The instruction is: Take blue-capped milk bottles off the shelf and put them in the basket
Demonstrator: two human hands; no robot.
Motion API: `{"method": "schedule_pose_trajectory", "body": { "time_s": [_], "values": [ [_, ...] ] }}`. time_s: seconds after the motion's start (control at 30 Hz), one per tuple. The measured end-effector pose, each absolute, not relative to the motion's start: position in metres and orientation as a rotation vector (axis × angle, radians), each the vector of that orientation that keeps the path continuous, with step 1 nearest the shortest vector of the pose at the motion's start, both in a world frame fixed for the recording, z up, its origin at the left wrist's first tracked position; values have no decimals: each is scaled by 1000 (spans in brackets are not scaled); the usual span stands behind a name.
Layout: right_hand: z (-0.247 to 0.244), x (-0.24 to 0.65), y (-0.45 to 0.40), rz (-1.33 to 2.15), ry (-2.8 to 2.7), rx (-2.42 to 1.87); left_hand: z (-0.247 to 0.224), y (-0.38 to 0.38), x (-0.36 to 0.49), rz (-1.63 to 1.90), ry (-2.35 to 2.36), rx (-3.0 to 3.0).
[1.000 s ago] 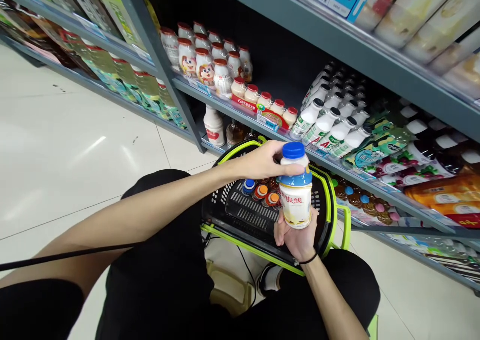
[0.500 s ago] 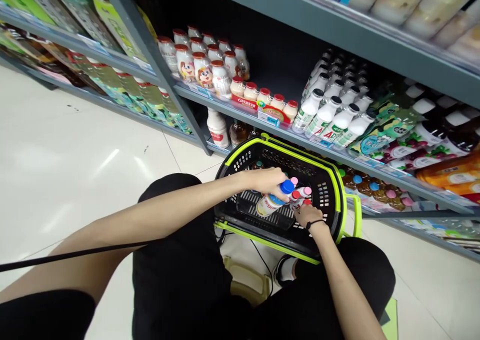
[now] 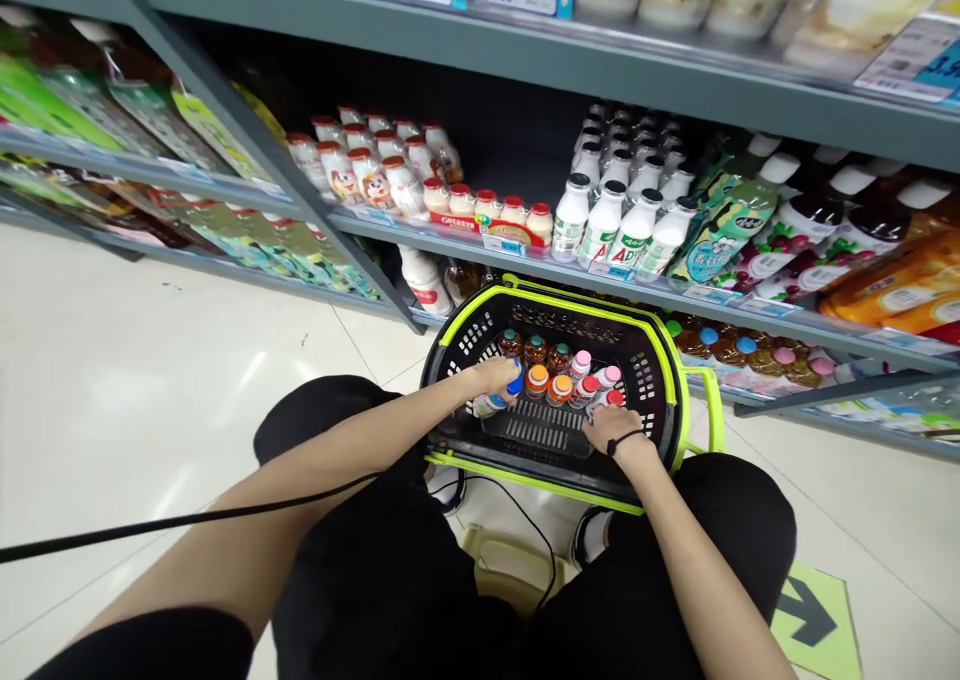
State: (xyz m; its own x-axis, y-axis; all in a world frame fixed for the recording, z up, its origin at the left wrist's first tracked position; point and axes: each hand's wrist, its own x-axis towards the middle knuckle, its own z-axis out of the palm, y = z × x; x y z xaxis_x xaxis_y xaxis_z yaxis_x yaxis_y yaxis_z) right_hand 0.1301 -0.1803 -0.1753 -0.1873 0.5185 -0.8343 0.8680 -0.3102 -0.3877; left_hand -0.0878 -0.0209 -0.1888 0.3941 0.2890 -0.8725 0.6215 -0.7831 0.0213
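Observation:
A black shopping basket (image 3: 525, 460) with lime-green trim stands between my knees. My left hand (image 3: 491, 375) is closed round a blue-capped bottle (image 3: 487, 406), tilted at the basket's left side. At the right side, my right hand (image 3: 615, 427) has its fingers curled on a red-capped bottle (image 3: 613, 398), whose lower part is hidden. Between the hands stand bottles in rows: several brown ones with dark green caps (image 3: 535, 346), two with orange caps (image 3: 559, 390), and others with pink caps (image 3: 580, 362) or red caps (image 3: 588, 388).
Grey shelving (image 3: 450, 50) rises just beyond the basket. On it stand red-capped drinks (image 3: 360, 165), black-capped white bottles (image 3: 604, 220) and dark juice bottles (image 3: 806, 220). A small beige stool (image 3: 517, 565) is below me. A black cord (image 3: 187, 520) crosses my left arm.
My left hand has carried the blue-capped bottle leftward, from beside the red-capped bottles to the basket's left side, uncovering the rows in the middle. My right hand stays at the right side.

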Motion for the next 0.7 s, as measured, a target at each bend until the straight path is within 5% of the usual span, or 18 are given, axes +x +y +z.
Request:
{"method": "schedule_pose_trajectory", "body": {
  "time_s": [0.7],
  "values": [
    [-179, 117, -177, -1669, 1630, 1724, -212, -7, -123, -1821, 823, 2248]
  ]
}}
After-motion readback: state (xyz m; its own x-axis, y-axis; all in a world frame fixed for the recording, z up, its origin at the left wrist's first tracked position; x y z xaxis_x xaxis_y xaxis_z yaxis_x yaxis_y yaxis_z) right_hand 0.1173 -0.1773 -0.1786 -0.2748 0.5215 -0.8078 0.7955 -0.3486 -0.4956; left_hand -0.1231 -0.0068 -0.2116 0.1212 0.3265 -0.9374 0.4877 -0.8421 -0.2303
